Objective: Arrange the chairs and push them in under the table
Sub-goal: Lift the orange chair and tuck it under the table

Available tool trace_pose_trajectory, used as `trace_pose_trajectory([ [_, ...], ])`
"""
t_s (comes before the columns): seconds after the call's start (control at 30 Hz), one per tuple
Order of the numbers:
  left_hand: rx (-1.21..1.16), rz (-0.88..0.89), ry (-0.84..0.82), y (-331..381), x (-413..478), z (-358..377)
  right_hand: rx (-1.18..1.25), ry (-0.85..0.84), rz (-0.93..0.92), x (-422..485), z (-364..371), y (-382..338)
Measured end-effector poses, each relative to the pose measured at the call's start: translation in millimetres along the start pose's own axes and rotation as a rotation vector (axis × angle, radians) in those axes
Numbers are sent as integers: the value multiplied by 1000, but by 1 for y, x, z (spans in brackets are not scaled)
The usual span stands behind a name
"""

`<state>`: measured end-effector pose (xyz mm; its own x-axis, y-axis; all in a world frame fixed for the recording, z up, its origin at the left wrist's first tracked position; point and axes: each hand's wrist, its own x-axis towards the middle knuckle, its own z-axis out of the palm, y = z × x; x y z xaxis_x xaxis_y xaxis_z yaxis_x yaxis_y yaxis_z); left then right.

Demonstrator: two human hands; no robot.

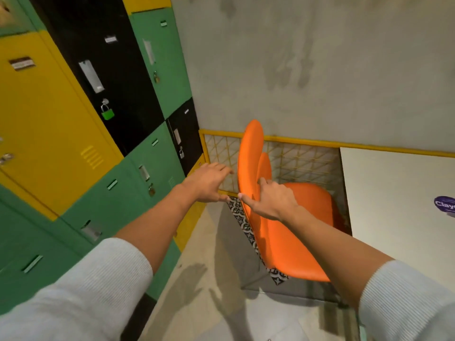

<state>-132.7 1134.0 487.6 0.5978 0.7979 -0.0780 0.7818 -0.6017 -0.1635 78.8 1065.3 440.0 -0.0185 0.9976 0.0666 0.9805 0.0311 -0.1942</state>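
Observation:
An orange chair (293,244) stands beside the left edge of a white table (398,193), its seat partly under the tabletop and its backrest toward the lockers. A second orange backrest (265,166) shows just behind the first. My right hand (273,199) rests on the chair's backrest, fingers spread over its edge. My left hand (209,182) hovers just left of the backrest, fingers apart, holding nothing.
Green, yellow and black lockers (98,143) line the left side close to the chair. A yellow-framed wire grille (305,158) runs along the grey wall behind. A patterned floor strip (242,222) lies under the chair. Concrete floor (221,303) stretches toward me.

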Motion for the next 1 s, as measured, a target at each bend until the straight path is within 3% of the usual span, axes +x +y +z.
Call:
trace_pose_trajectory([
  [0.3,-12,146,30,-92,109,0,-85,-72,125,92,11,-19],
  [0.47,-12,283,57,-144,164,19,-129,10,214,131,25,-22],
  [0.67,-69,596,65,-200,242,43,-110,94,426,157,51,-47],
  [0.87,-101,899,130,-203,323,52,-123,129,637,166,87,-83],
  [1.0,-59,1026,20,-184,371,75,-184,121,754,173,122,-99],
])
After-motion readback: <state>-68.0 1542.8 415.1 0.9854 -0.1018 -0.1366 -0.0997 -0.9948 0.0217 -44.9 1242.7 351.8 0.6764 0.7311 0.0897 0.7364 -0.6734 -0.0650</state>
